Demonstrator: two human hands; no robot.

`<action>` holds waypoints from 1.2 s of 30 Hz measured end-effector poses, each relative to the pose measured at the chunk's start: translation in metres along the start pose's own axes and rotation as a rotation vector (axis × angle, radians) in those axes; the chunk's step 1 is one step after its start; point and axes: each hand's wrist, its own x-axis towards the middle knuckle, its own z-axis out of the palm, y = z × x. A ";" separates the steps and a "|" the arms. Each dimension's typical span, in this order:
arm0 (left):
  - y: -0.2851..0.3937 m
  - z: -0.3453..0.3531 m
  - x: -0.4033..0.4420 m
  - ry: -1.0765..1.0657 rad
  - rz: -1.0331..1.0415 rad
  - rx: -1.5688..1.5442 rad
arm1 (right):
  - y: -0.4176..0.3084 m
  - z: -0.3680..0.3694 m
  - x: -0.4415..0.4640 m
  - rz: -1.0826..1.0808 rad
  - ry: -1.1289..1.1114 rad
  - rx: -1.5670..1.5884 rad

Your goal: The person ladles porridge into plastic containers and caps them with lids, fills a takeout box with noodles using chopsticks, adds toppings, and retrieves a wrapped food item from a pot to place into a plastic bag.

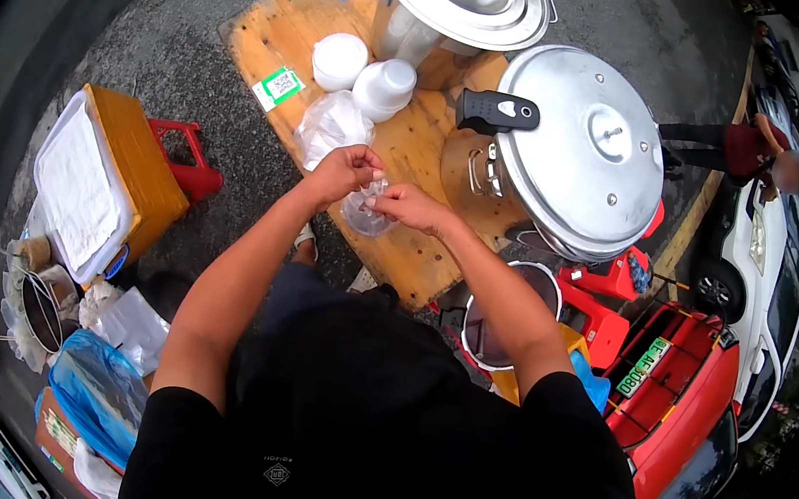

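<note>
The left hand (pixel 341 173) and right hand (pixel 415 208) meet above the near part of the wooden bench (pixel 418 262), fingers of both pinching a clear plastic piece (pixel 368 218), perhaps a bag, though it is too small to be sure. Just beyond lie white plastic bags (pixel 333 127) and stacked white bowls (pixel 383 89); a large lidded pot (pixel 562 130) stands to the right.

This looks like a food stall out on a street (pixel 193 51). Big pots (pixel 568 156) and white bowls (pixel 383 89) sit on the desk (pixel 423 147) past the fingers (pixel 363 156); cars (pixel 761 247) stand far to their right.
</note>
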 end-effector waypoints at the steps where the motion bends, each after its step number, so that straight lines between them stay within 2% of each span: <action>1: -0.006 0.003 0.002 0.057 -0.045 -0.044 | -0.001 0.002 -0.004 0.030 0.020 -0.047; 4: -0.015 0.009 -0.003 0.080 -0.166 -0.098 | 0.001 0.015 -0.018 -0.365 0.099 -0.310; 7: -0.033 0.015 -0.002 0.017 -0.245 0.059 | 0.001 0.029 -0.026 -0.633 0.312 -0.752; 10: -0.037 0.017 -0.004 -0.029 -0.305 0.111 | -0.010 0.042 -0.035 -0.683 0.611 -0.896; 13: -0.038 0.021 -0.007 -0.028 -0.356 0.007 | 0.000 0.049 -0.034 -0.693 0.738 -0.827; 19: -0.045 0.029 -0.021 0.074 -0.305 -0.297 | 0.018 0.060 -0.036 -0.547 0.959 -0.623; 25: -0.050 0.032 -0.035 0.162 -0.153 -0.348 | 0.058 0.066 -0.032 -0.336 0.909 0.072; 28: -0.055 0.024 -0.041 0.243 -0.140 -0.459 | 0.067 0.058 -0.036 -0.025 0.806 0.461; 31: -0.077 0.004 -0.035 0.324 -0.140 -0.639 | 0.102 0.047 -0.027 0.138 0.896 0.464; 34: -0.100 -0.013 -0.027 0.385 -0.179 -0.722 | 0.123 0.037 -0.026 0.276 0.893 0.487; 36: -0.101 -0.014 -0.026 0.325 -0.138 -0.771 | 0.121 0.035 -0.029 0.250 0.866 0.551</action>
